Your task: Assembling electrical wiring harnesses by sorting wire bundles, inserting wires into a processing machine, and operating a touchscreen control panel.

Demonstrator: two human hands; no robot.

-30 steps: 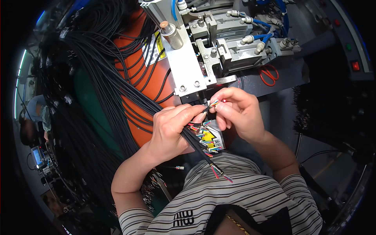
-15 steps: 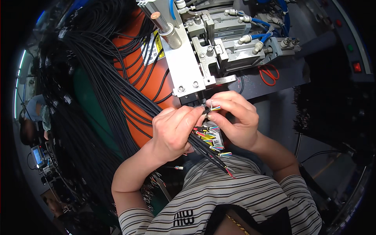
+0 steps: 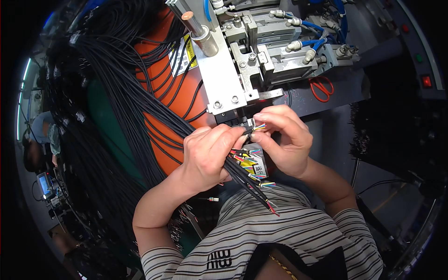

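Observation:
My left hand (image 3: 207,151) is closed on a black cable (image 3: 248,130), its stripped end pointing right just below the machine's front edge. Thin coloured wires (image 3: 260,127) stick out of that end. Around them my right hand (image 3: 287,142) has its thumb and forefinger apart; whether a fingertip touches the wires is hard to see. More black cables (image 3: 242,175) pass under my left palm and hang toward my striped shirt, their ends showing red, blue, yellow and white wires.
A metal fixture (image 3: 224,79) with air cylinders and blue hoses stands ahead. Red-handled scissors (image 3: 321,89) lie to its right. A large bundle of black cables (image 3: 126,84) covers the orange and green surface at left. A red lit switch (image 3: 426,81) sits far right.
My right thumb and forefinger have shifted slightly to the right along the wires, showing more of the cable end. My left hand has barely moved.

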